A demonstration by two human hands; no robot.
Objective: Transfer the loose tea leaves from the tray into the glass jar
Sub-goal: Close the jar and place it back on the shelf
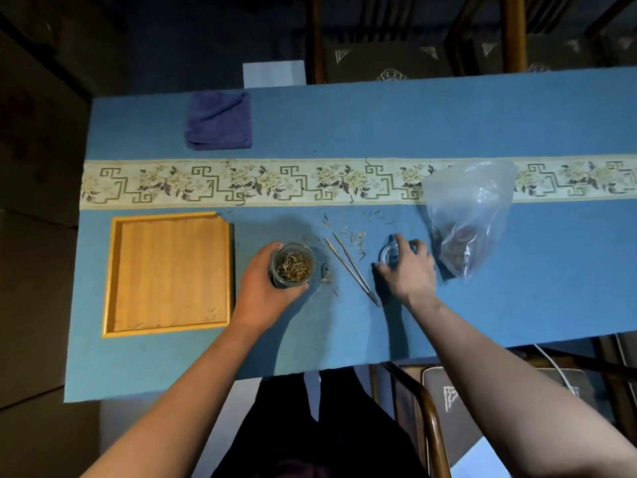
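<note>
So left hand [265, 288] wraps the jar [292, 265] to steady it; right hand [408, 267] closes its fingers on the lid [391, 254], probably to cap it, tray [169, 272] looking empty.

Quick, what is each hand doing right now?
Left hand: closed around the round glass jar of dried tea leaves.
Right hand: fingers curled over the small round glass lid on the blue tablecloth; not clearly lifted.

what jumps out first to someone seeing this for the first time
The glass jar of tea leaves, gripped by the left hand at centre. Left of it lies the nearly bare wooden tray. To the right, the right hand covers a glass lid, beside a plastic bag.
</note>
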